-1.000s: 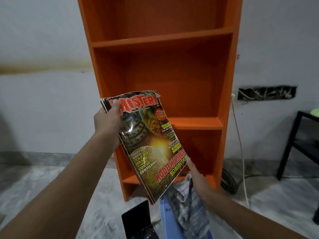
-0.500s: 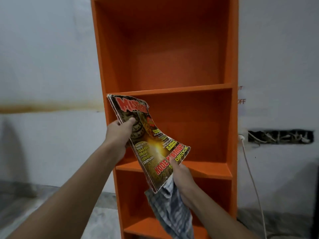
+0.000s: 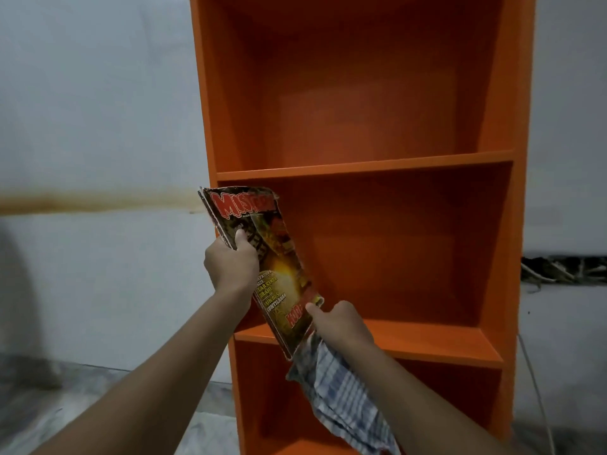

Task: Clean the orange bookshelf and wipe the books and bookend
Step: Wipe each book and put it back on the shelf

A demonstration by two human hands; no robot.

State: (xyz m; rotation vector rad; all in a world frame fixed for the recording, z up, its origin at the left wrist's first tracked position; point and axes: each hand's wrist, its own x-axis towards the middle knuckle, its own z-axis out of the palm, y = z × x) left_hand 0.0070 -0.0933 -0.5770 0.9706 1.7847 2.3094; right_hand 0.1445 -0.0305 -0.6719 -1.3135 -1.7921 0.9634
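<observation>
Change over the last second: magazine went up from low by the bottom shelves to the middle compartment, and rotated from cover-facing-me to nearly edge-on. Camera tilted up with it, so the floor clutter is out of view.

My read: wipe on this one is done or nearly done, and it's being lined up to go back in, left side of the compartment. Not in yet; it's in the air in front of the opening.

Left to right:
- left hand (image 3: pixel 231 267): arm stretched forward and up, gripping the magazine's upper left edge. Thumb flat on the cover, fingers curled round the back, mostly hidden.
- magazine (image 3: pixel 279 277): tilted, title end up, bowing a bit between the two grips. Lower end sits just in front of the shelf board (image 3: pixel 427 339).
- right hand (image 3: pixel 341 323): lower, thumb pressing the bottom right corner of the cover, fingers curled under. Same hand has the checked cloth (image 3: pixel 345 399) bunched in it; the rest hangs loose below.
- orange bookshelf (image 3: pixel 522 192): upright against the wall, directly ahead.

Risk: floppy cover could buckle on entry.
</observation>
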